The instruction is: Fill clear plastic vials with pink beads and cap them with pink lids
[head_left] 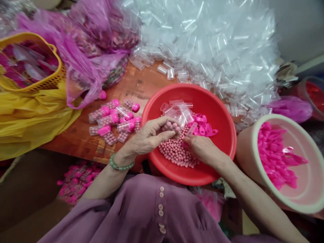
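Observation:
My left hand [154, 135], with a green bead bracelet [121, 165] at the wrist, is closed around a clear plastic tube of pink beads [171, 126] above the red basin [226, 135]. My right hand [202, 146] reaches low into the basin with its fingers pressed together. Something pink shows at its fingertips, but its shape is mostly hidden. Loose pink beads [174, 153] cover the basin's near side. Behind them lie empty clear tubes [177, 109] and bright pink plastic caps [204, 127].
Filled tubes with pink caps [108, 118] lie left of the basin. Clear tubes [207, 40] form a big heap behind it. To the right stands a white bucket [249, 148] of pink pieces. A yellow basket [57, 72] and purple bags [86, 67] sit at the left.

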A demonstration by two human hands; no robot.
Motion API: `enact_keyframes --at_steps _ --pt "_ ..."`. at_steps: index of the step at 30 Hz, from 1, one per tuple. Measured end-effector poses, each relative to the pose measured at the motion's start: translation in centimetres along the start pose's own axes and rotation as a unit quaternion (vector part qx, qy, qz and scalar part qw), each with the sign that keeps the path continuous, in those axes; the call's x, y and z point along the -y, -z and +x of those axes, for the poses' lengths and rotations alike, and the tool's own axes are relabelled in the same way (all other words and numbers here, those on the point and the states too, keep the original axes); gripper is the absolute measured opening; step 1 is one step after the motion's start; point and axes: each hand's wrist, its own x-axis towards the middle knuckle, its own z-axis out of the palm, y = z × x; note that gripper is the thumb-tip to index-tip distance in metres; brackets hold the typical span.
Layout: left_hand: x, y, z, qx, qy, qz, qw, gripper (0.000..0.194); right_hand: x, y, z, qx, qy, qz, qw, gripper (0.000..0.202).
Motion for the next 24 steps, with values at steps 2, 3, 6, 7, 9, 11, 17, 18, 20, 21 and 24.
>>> enact_keyframes --at_steps 2,3,6,7,9,11,17,18,20,21,24 --pt "0.0 0.1 -0.1 0.0 0.003 -0.034 0.999 0.017 0.4 -0.4 -0.1 0.001 -0.019 -0.041 0.999 0.024" --pt "-0.1 0.1 -0.2 0.002 0.004 -0.049 0.999 0.017 0.5 -0.5 -0.1 0.004 -0.026 -0.056 0.998 0.024" --pt "-0.3 -0.1 -0.8 0.016 -0.007 -0.092 0.996 0.019 0.4 -0.6 -0.4 -0.01 -0.018 -0.051 0.998 0.023" --pt "-0.4 -0.2 -1.1 0.028 -0.01 -0.104 0.994 0.019 0.1 -0.5 -0.7 -0.03 -0.01 -0.04 0.999 0.022" --pt "-0.6 -0.5 -1.4 0.049 -0.015 -0.114 0.992 0.018 -0.5 -0.2 -1.4 -0.107 0.011 0.014 0.994 0.016" --pt "-0.8 -0.6 -1.5 0.048 -0.015 -0.109 0.993 0.017 -1.1 0.3 -2.3 -0.204 0.031 0.123 0.971 0.014" --pt "-0.8 -1.0 -0.9 0.045 -0.012 -0.104 0.994 0.019 0.6 2.9 -4.4 -0.377 0.022 0.478 0.793 0.022" --pt "-0.7 -1.1 -0.8 0.046 -0.008 -0.112 0.993 0.019 1.2 3.4 -4.4 -0.396 0.023 0.497 0.772 0.022" --pt "-0.6 -1.3 -0.5 0.038 -0.003 -0.128 0.991 0.02 2.4 4.1 -4.0 -0.424 0.027 0.5 0.755 0.022" --pt "-0.5 -1.3 -0.4 0.033 -0.004 -0.135 0.99 0.021 2.9 4.4 -3.7 -0.431 0.029 0.493 0.755 0.022" --pt "0.0 -1.1 0.0 0.035 0.0 -0.164 0.986 0.025 3.5 4.9 -2.6 -0.431 0.032 0.481 0.763 0.024"
